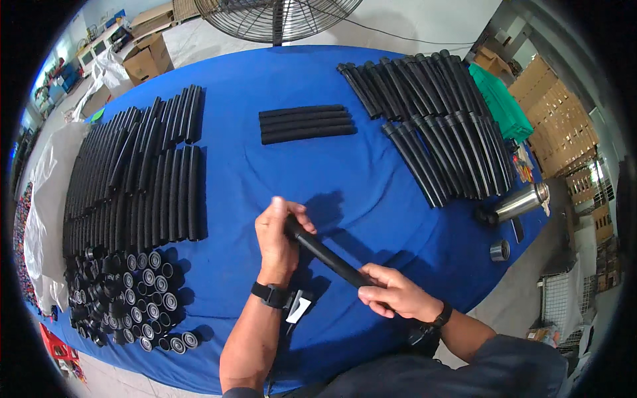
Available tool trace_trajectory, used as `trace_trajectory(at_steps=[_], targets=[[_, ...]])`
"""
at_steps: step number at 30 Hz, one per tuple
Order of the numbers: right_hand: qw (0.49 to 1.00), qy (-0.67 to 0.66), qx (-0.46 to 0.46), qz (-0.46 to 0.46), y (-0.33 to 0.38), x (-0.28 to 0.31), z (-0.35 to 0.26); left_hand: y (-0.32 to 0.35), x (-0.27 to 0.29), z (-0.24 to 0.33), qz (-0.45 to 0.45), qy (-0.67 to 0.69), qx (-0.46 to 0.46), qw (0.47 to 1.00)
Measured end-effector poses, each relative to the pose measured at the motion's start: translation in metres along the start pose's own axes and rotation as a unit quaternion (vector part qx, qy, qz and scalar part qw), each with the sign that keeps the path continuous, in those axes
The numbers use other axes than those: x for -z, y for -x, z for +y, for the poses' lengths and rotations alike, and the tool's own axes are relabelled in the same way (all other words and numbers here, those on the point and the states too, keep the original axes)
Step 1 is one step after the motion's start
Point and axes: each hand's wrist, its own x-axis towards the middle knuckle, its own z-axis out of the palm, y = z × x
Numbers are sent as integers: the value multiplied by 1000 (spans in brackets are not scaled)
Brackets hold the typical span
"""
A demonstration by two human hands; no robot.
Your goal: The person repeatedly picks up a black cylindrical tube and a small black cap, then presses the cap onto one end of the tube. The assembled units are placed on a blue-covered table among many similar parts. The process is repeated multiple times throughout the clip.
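A black tube (335,261) slants across the front middle, above the blue cloth. My right hand (397,292) is wrapped round its lower right end. At the upper left end, the fingers of my left hand (275,235) curl round the tube's tip; whether a cap sits there is hard to make out. Beyond my hands, several black foam-like tubes (306,125) lie side by side. Round black caps and rings (149,300) are heaped to the left of my left forearm. A small black device with a white label (300,308) lies beside my left wrist.
Rows of black tubes (133,172) cover the left side; capped tubes (438,132) fill the far right. A steel flask (521,203), a metal cup (499,250) and a phone (517,229) stand or lie near the right edge. A green crate (497,99) and a large fan (279,16) are beyond.
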Motion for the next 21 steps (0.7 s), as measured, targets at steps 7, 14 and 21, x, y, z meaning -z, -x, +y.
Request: trace_trajectory(at_steps=[7,14,21], targets=[[999,14,-15,46,7,4,-1,-3,0,0,-79,-290,7,954],[999,28,-12,26,13,27,-4,0,-8,2,-101,-262,31,959],[999,22,16,40,6,28,1,-2,-4,-4,-88,-253,2,963]])
